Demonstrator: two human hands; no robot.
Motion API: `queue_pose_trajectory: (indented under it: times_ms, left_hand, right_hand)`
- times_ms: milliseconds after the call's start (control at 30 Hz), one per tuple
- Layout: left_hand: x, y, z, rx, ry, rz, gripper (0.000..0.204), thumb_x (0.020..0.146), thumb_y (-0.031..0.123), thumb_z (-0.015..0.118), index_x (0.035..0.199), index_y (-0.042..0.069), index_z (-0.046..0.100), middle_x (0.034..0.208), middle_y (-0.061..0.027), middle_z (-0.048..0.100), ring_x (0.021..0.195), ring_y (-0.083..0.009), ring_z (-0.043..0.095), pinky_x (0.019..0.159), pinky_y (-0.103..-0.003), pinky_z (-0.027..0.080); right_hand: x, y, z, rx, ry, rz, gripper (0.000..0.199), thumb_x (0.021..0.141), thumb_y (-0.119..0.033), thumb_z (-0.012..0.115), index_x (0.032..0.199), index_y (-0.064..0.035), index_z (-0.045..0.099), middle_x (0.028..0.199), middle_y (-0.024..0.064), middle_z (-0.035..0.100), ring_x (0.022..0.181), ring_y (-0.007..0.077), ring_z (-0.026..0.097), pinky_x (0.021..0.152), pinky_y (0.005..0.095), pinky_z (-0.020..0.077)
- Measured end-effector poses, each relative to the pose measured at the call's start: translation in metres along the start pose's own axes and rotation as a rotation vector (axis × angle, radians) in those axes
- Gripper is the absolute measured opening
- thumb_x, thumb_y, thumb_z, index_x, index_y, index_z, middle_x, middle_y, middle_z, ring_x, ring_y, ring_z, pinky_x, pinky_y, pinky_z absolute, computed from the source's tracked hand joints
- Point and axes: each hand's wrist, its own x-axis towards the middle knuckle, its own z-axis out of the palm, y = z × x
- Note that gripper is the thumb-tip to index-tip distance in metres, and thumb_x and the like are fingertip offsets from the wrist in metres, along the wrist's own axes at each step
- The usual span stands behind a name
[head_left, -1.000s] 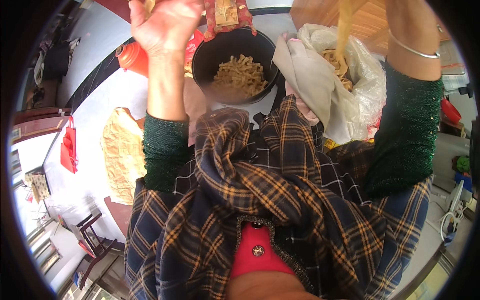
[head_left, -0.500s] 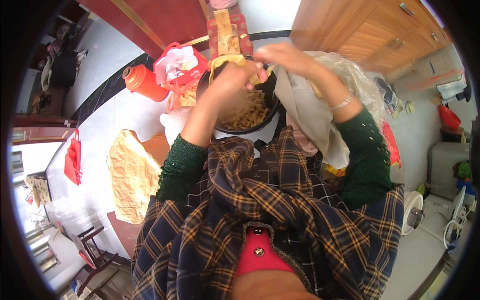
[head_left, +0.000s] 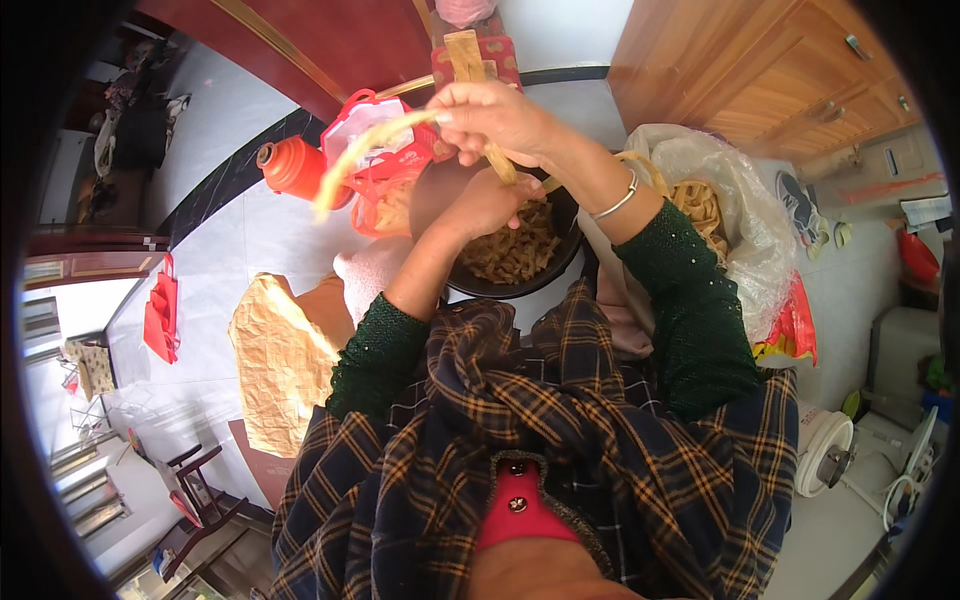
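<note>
A long, pale yellow-brown dried strip (head_left: 375,142) is pinched in the fingers of my right hand (head_left: 495,120), and its loose end swings out to the left. My left hand (head_left: 487,207) is closed just below, over a dark round pot (head_left: 572,225). Between the two hands the strip runs down into the left fingers, and a short end pokes out beyond them. Short cut pieces (head_left: 515,248) of the same look lie in the pot. To the right, a clear plastic bag (head_left: 755,205) holds a bundle of long strips (head_left: 698,208).
Beyond the pot stands a small red patterned stool (head_left: 505,55) with a wooden board (head_left: 464,55). On the left are an orange flask (head_left: 290,167), a red and white bag (head_left: 372,125) and a crumpled brown paper bag (head_left: 280,365). A white bucket (head_left: 823,450) stands at the right.
My right hand has moved left and across, above my left hand, drawing the strip out to the left. My left hand has dropped slightly. The head view has shifted a little.
</note>
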Motion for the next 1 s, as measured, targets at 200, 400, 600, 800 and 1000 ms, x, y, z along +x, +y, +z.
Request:
queue_pose_trajectory:
  times_ms: [200, 400, 600, 800, 1000]
  left_hand:
    - [0.015, 0.012, 0.008, 0.039, -0.060, -0.082, 0.036, 0.087, 0.025, 0.065, 0.110, -0.003, 0.062, 0.100, -0.0102, 0.066, 0.060, -0.0147, 0.058, 0.062, -0.027, 0.050]
    - [-0.047, 0.057, -0.048, 0.347, 0.213, 0.270, 0.059, 0.072, 0.019, 0.077, 0.124, 0.001, 0.054, 0.103, -0.0080, 0.061, 0.083, -0.0202, 0.062, 0.077, -0.033, 0.051]
    - [-0.041, 0.072, -0.077, -0.629, 0.055, 0.695, 0.071, 0.090, 0.038, 0.055, 0.143, -0.001, 0.029, 0.137, -0.0226, 0.044, 0.125, -0.0352, 0.045, 0.107, -0.046, 0.033]
    - [-0.027, 0.063, -0.092, -1.018, -0.104, 0.683, 0.042, 0.097, 0.031, 0.047, 0.125, 0.000, 0.051, 0.120, -0.0184, 0.057, 0.113, -0.0359, 0.054, 0.099, -0.045, 0.042]
    - [-0.033, 0.070, -0.098, -1.320, -0.350, 0.696, 0.029, 0.099, 0.032, 0.043, 0.091, 0.006, 0.053, 0.071, 0.0001, 0.043, 0.061, -0.0123, 0.040, 0.057, -0.026, 0.037]
  right_hand:
    - [0.009, -0.040, -0.023, 0.159, -0.074, -0.184, 0.034, 0.099, -0.026, 0.046, 0.110, 0.0043, 0.056, 0.072, -0.0004, 0.046, 0.056, 0.0039, 0.041, 0.054, 0.0242, 0.0451]
    - [-0.025, -0.028, -0.001, 0.233, -0.024, -0.143, 0.026, 0.096, -0.020, 0.048, 0.108, 0.0023, 0.053, 0.070, 0.0004, 0.048, 0.054, 0.0061, 0.044, 0.054, 0.0245, 0.0454]
    - [-0.038, -0.007, 0.016, 0.284, 0.025, 0.022, 0.017, 0.094, -0.016, 0.048, 0.094, 0.0006, 0.053, 0.071, 0.0048, 0.055, 0.051, 0.0084, 0.051, 0.050, 0.0250, 0.0495]
    - [-0.047, -0.007, 0.031, 0.162, 0.005, 0.153, 0.026, 0.097, -0.026, 0.050, 0.093, -0.0006, 0.056, 0.064, 0.0021, 0.053, 0.047, 0.0052, 0.048, 0.045, 0.0213, 0.0461]
    - [-0.050, -0.003, 0.032, 0.004, 0.091, 0.136, 0.027, 0.097, -0.024, 0.049, 0.092, 0.0010, 0.059, 0.060, -0.0006, 0.048, 0.045, 0.0038, 0.042, 0.043, 0.0193, 0.0408]
